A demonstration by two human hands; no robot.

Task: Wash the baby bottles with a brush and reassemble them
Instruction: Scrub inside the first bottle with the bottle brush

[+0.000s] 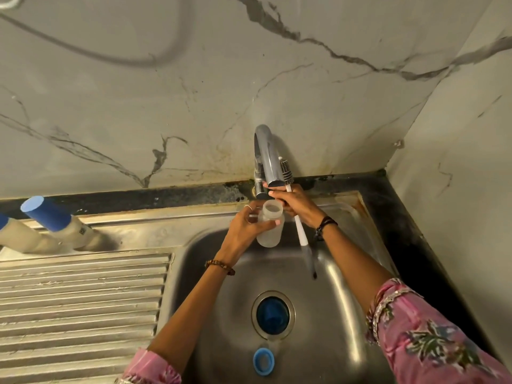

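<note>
My left hand [245, 227] grips an open, clear baby bottle [270, 230] over the sink, its mouth facing up under the tap spout. My right hand [295, 205] holds a bottle brush [297, 225] by its white stem, bristles pointing up beside the spout, dark handle end hanging down; its fingertips also reach the base of the chrome tap [267, 159]. A blue bottle ring [263, 361] lies at the near side of the basin. Another blue part [273, 314] sits in the drain. Two capped bottles with blue caps [45, 214] stand on the drainboard's back left.
The steel sink basin [210, 273] lies below both hands, with a ribbed drainboard [83, 295] to its left. Marble wall panels close the back and right side. A dark counter strip [401, 231] runs along the sink's right edge.
</note>
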